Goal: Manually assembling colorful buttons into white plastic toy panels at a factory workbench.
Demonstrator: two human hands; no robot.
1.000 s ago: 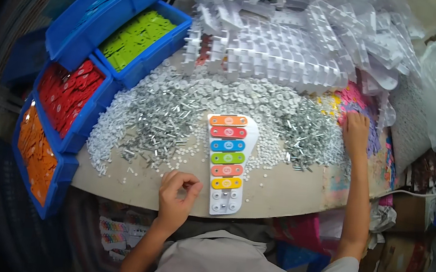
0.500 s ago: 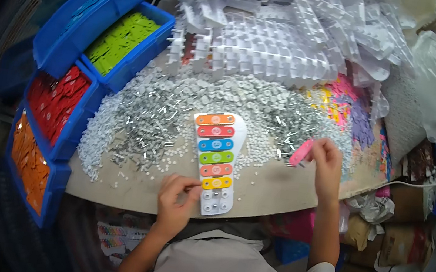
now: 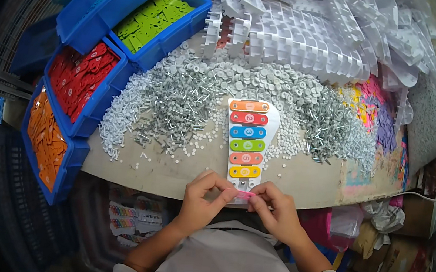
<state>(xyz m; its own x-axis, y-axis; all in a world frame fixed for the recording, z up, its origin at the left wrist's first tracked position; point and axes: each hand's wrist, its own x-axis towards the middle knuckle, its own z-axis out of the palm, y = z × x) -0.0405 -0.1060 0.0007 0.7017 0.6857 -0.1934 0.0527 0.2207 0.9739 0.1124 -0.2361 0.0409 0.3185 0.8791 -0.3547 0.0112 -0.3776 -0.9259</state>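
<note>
A toy xylophone with a white base (image 3: 270, 134) lies on the table in front of me, its narrow end toward me. Coloured bars run down it, from an orange bar (image 3: 249, 106) at the far end to a yellow bar (image 3: 244, 172). At the near end, my left hand (image 3: 204, 198) and my right hand (image 3: 276, 207) pinch a pink bar (image 3: 245, 195) between them. The bar lies crosswise over the base, just below a bare peg row. Fingers cover its two ends, so I cannot tell whether it touches the base.
Blue bins (image 3: 85, 129) of red, orange, green and blue bars stand at the left. White washers (image 3: 269, 77) and metal pins (image 3: 178, 101) are heaped behind the xylophone. White plastic bases (image 3: 300, 40) are piled at the back. Purple bars (image 3: 386, 129) lie at the right.
My right hand has brought the pink bar leftward to the xylophone's near end. My left hand has joined it on the bar. The view has shifted, so the scene sits differently.
</note>
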